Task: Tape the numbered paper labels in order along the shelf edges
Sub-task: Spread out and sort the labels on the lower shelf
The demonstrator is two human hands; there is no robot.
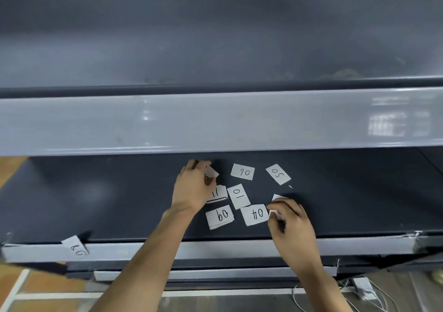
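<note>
While numbered labels lie scattered on the dark shelf (119, 203), the left hand (194, 187) curls round one slip (212, 172) and the right hand (292, 225) pinches a second slip (275, 214) touching label 04 (255, 214). Label 08 (75, 245) sits taped on the front edge (215, 248). Label 09 (220, 216), long axis crosswise, lies just beside the left wrist, so I'd call that hand nearer.

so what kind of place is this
Probably a shop or stockroom being set up: tiered grey metal shelving, handwritten numbered paper labels loose on a shelf, and one label at a front edge.
</note>
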